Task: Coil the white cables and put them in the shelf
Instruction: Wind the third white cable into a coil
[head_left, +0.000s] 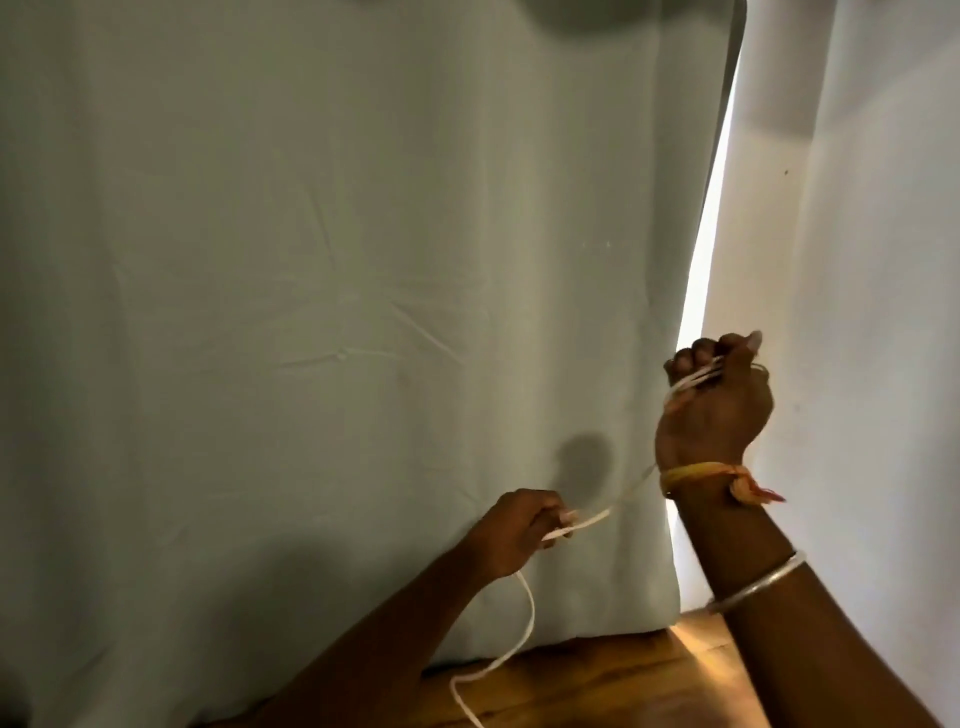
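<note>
A thin white cable (527, 621) runs between both hands. My right hand (719, 400) is raised at the right, fist closed, with several turns of the cable wound across its fingers. From there the cable drops past the wrist to my left hand (519, 527), lower and nearer the middle, which pinches it between thumb and fingers. Below my left hand the loose end hangs in a curve down to the wooden surface (597, 680) and leaves the view at the bottom. No shelf is in view.
A pale green curtain (311, 312) fills most of the view right behind my hands. A bright gap (701, 260) separates it from a white curtain or wall (857, 260) at the right. My right forearm carries a yellow thread band and a silver bangle.
</note>
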